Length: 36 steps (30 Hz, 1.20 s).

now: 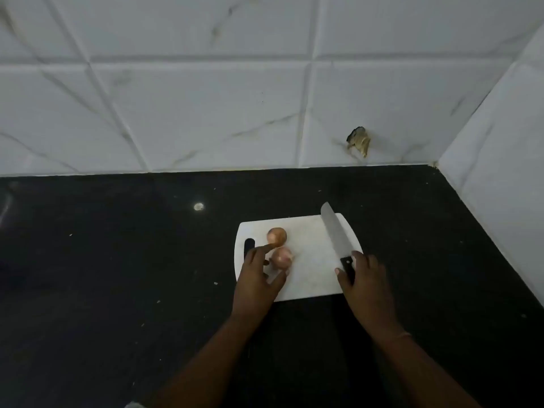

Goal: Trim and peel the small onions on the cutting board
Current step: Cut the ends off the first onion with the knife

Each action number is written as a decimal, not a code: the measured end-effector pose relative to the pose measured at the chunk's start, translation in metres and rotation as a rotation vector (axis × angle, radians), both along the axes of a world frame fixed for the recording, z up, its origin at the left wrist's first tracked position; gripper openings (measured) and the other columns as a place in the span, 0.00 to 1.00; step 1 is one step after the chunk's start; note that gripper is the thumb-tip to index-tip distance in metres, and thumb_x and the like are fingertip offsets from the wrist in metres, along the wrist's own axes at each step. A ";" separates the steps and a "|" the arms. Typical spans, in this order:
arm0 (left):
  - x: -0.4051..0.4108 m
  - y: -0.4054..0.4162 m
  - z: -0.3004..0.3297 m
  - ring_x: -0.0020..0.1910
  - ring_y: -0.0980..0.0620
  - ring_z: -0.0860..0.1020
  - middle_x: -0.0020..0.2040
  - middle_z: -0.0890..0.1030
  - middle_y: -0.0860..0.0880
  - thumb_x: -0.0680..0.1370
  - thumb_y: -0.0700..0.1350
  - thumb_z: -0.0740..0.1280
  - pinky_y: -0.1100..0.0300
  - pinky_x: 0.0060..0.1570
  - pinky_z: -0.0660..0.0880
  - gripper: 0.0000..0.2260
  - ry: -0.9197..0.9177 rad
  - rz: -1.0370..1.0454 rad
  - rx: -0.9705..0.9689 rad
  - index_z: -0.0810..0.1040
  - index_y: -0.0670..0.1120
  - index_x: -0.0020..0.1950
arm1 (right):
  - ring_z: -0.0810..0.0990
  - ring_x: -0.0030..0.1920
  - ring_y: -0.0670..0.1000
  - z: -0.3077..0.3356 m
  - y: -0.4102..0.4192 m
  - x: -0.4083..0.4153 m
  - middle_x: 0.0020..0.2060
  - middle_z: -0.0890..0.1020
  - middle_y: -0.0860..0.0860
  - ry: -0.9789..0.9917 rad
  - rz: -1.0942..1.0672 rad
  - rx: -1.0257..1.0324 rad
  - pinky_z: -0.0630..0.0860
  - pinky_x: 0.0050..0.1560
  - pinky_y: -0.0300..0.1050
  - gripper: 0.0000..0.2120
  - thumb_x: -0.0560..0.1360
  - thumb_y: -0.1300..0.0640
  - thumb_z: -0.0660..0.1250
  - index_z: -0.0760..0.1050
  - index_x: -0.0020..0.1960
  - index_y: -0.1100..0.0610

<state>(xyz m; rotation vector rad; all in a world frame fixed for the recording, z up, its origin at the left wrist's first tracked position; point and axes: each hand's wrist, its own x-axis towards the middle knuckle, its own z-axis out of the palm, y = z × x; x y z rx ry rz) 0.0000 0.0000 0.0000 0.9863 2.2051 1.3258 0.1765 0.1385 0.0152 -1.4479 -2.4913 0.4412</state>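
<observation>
Two small pinkish-brown onions lie on a white cutting board (312,260): the far onion (277,235) and the near onion (282,258), side by side and touching. My left hand (259,278) reaches over the board's left side; its forefinger stretches toward the far onion and its thumb lies just under the near onion. A knife (334,229) with a broad steel blade and black handle lies along the board's right edge, tip pointing away. My right hand (363,279) wraps its fingers and thumb around the handle.
The board sits on a black countertop (117,275) speckled with crumbs. White marble-look tiled walls (206,113) close in behind and on the right, forming a corner. A chipped hole (359,139) mars the back wall. A small bright spot (198,206) shows on the counter.
</observation>
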 end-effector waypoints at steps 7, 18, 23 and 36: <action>0.005 0.001 -0.010 0.56 0.59 0.74 0.59 0.75 0.57 0.77 0.44 0.69 0.59 0.55 0.76 0.22 0.094 -0.006 -0.044 0.69 0.58 0.69 | 0.73 0.55 0.53 -0.005 0.008 0.000 0.55 0.72 0.53 0.112 -0.002 -0.060 0.73 0.50 0.45 0.12 0.77 0.54 0.66 0.73 0.60 0.56; 0.019 0.045 -0.005 0.49 0.60 0.75 0.60 0.73 0.61 0.74 0.50 0.72 0.66 0.42 0.74 0.18 0.180 -0.192 -0.020 0.71 0.57 0.61 | 0.73 0.57 0.51 -0.007 0.008 -0.001 0.56 0.76 0.52 0.096 -0.011 -0.051 0.74 0.53 0.44 0.12 0.80 0.55 0.61 0.73 0.62 0.56; 0.015 0.078 -0.004 0.45 0.62 0.77 0.61 0.73 0.61 0.74 0.48 0.72 0.69 0.41 0.75 0.20 0.137 -0.217 0.012 0.71 0.58 0.64 | 0.74 0.57 0.51 -0.008 0.011 -0.002 0.57 0.76 0.53 0.062 0.000 -0.056 0.75 0.54 0.43 0.14 0.81 0.56 0.59 0.72 0.64 0.57; 0.010 0.077 -0.019 0.50 0.62 0.77 0.61 0.77 0.59 0.77 0.51 0.69 0.66 0.52 0.75 0.21 0.102 -0.183 0.019 0.70 0.58 0.70 | 0.77 0.42 0.49 0.018 -0.009 -0.006 0.43 0.79 0.52 0.501 -0.182 -0.461 0.72 0.40 0.39 0.06 0.81 0.52 0.60 0.74 0.51 0.51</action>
